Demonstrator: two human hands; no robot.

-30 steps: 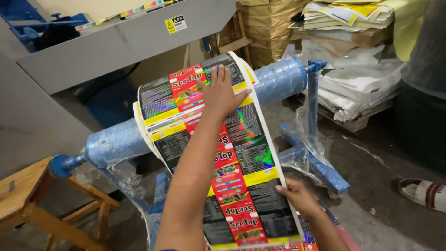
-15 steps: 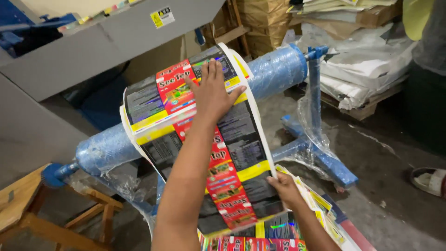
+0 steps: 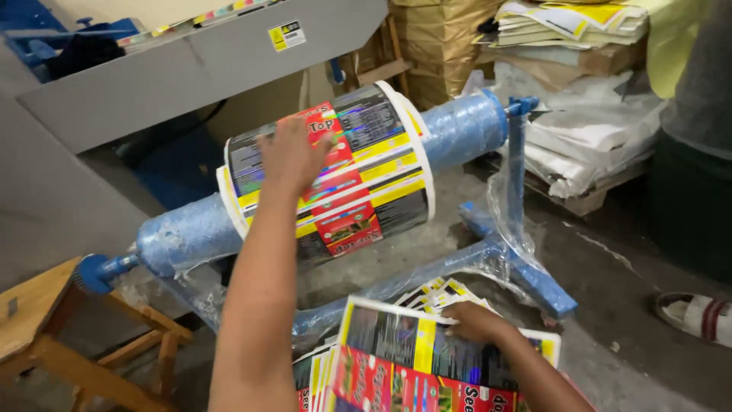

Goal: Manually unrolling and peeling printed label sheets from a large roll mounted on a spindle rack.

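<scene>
A roll of glossy printed packaging film (image 3: pixel 366 164), black, red and yellow, sits on a blue plastic-wrapped roller (image 3: pixel 457 126) held by a blue stand (image 3: pixel 518 259). My left hand (image 3: pixel 286 152) lies flat on top of the roll, fingers spread. Lower down, my right hand (image 3: pixel 473 320) presses on a pile of printed film sheets (image 3: pixel 396 358) on the floor. Neither hand closes around anything.
A grey metal machine panel (image 3: pixel 152 84) stands behind the roller. A wooden stool (image 3: pixel 46 328) is at the lower left. Stacked sacks and paper (image 3: pixel 579 114) lie at the right on a pallet. Another person's sandalled foot (image 3: pixel 698 314) shows at the right edge.
The long strip of film that hung down from the roll now lies on the floor pile. My right hand moved down onto that pile. My left hand stays on the roll.
</scene>
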